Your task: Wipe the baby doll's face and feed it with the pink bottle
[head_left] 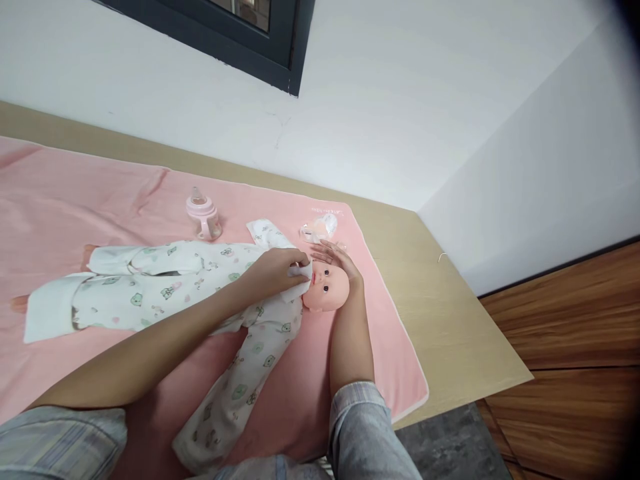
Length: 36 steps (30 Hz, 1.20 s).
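The left hand (277, 268) pinches one white cloth (298, 288), partly hidden, by the mouth of one doll (336, 287). The right hand (340, 259), open, palm unseen, curves by its head. Beyond: one bottle (205, 217), one unclear transparent item (319, 228).

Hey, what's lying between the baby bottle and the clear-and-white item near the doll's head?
In the head view, the doll's patterned sleeve lies between the bottle and that item.

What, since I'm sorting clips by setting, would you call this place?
Possibly a childcare practice room, though a home can't be ruled out: a baby doll lies on a pink blanket spread over a wood-coloured table, with a feeding bottle nearby.
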Each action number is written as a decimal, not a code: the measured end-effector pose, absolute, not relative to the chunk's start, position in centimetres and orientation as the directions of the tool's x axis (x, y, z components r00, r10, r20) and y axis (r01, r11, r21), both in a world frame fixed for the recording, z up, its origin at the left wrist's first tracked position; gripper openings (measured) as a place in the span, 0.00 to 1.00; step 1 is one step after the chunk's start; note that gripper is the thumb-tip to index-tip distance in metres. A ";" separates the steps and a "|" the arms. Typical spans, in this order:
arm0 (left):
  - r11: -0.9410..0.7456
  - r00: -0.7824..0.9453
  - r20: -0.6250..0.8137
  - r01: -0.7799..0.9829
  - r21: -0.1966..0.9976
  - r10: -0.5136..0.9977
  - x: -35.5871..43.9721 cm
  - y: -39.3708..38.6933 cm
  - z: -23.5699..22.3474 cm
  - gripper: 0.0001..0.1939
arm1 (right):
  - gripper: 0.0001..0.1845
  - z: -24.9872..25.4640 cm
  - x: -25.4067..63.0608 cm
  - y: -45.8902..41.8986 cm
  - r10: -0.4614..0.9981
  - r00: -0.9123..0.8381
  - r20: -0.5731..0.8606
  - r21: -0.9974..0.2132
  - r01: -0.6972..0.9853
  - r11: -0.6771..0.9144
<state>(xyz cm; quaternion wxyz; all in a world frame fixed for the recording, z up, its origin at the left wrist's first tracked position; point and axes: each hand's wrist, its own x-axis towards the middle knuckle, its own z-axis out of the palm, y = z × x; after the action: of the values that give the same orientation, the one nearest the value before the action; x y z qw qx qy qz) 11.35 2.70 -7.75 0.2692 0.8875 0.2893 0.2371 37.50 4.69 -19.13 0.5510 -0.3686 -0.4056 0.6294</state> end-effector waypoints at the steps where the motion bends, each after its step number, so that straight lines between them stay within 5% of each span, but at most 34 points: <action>1: -0.686 0.722 0.258 0.391 0.614 0.642 11.3 2.7 -7.7 0.04 | 0.22 -19.1 37.5 4.7 0.993 -0.113 -0.029 -0.918 -0.389 -0.071; 29: -0.728 0.684 0.336 0.427 0.536 0.648 12.6 2.6 -8.6 0.12 | 0.18 -18.2 36.3 4.1 0.996 0.012 -0.093 -0.931 -0.356 -0.083; 36: -0.683 0.667 0.333 0.368 0.630 0.667 12.6 2.3 -8.1 0.11 | 0.18 -17.8 36.0 3.8 0.994 0.011 -0.105 -0.933 -0.348 -0.094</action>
<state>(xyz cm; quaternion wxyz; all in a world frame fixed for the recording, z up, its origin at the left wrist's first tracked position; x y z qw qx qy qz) 12.57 2.30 -8.14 0.2657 0.8734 0.2962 0.2807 36.05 3.77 -17.78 0.5617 -0.4361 -0.3707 0.5974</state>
